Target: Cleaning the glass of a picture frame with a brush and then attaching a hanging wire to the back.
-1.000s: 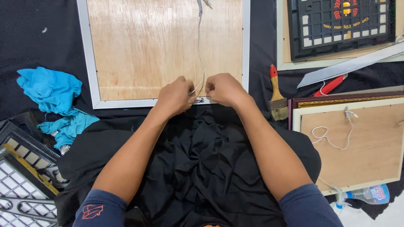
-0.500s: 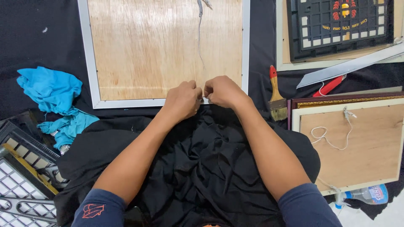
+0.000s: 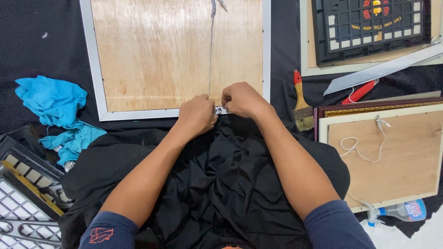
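Picture frame, lying back-up on the black-draped table, has both hands closed at its near silver rail. Left hand and right hand, a little apart a second ago, now meet, pinching a small metal fitting where the hanging wire ends. A paintbrush lies just right.

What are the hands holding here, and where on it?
Both hands, left and right, pinch a small metal fitting at the lower rail of the frame, where the cord ends. The exact grip is hidden.
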